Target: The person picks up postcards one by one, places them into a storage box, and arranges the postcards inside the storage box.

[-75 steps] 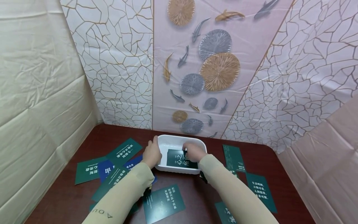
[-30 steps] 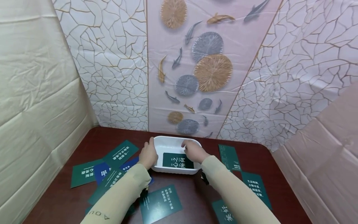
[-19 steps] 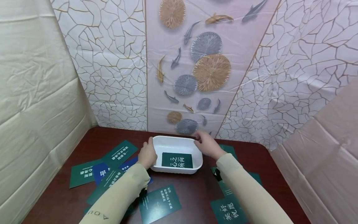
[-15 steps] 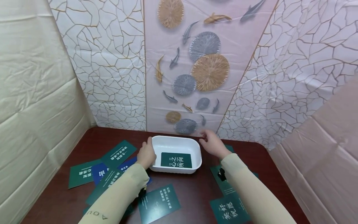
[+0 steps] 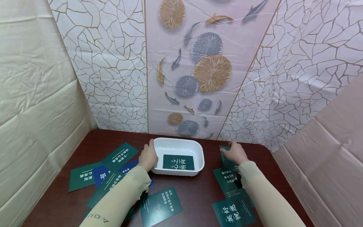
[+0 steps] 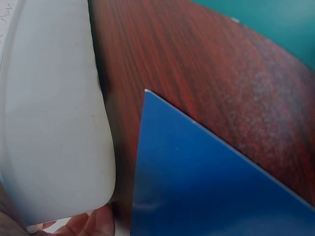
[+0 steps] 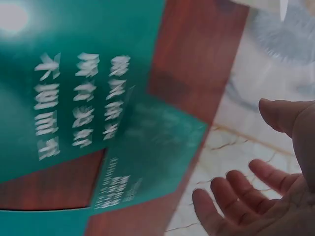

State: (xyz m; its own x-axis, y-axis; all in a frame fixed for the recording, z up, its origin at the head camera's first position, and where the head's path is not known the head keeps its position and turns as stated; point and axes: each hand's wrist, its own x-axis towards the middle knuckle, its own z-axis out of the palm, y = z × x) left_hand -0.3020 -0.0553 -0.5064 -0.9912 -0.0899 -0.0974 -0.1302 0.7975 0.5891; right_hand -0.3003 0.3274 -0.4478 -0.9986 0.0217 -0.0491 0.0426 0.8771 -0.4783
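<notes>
White and glossy, the tray [image 5: 175, 172] sits mid-table towards the back, and inside it lies a dark green card [image 5: 178, 162], flat, close to the near wall. On the tray's left end, the left hand [image 5: 148, 156] has a grip, fingers curled round the wall. A blue card [image 6: 211, 172] lies just beside it, its corner pointing along the tray's side.

Over to the right! The right hand [image 5: 236, 152] hovers at the farthest card [image 5: 226, 161], thumb and fingers spread, grasping nothing; whether a fingertip meets the card, I can't tell. The step in hand, I'd judge, is a reach for that card, and the next move calls for fingertips at its free far edge, a neat pinch, because its near end overlaps the lettered card [image 5: 227, 181], which could drag along.

Nearer on that side, another green card [image 5: 233, 212]. Front and centre, one catches the light [image 5: 161, 205]. Out left, an overlapping spread of green cards [image 5: 120, 156] and blue, all on dark red wood grain [image 5: 195, 195].
</notes>
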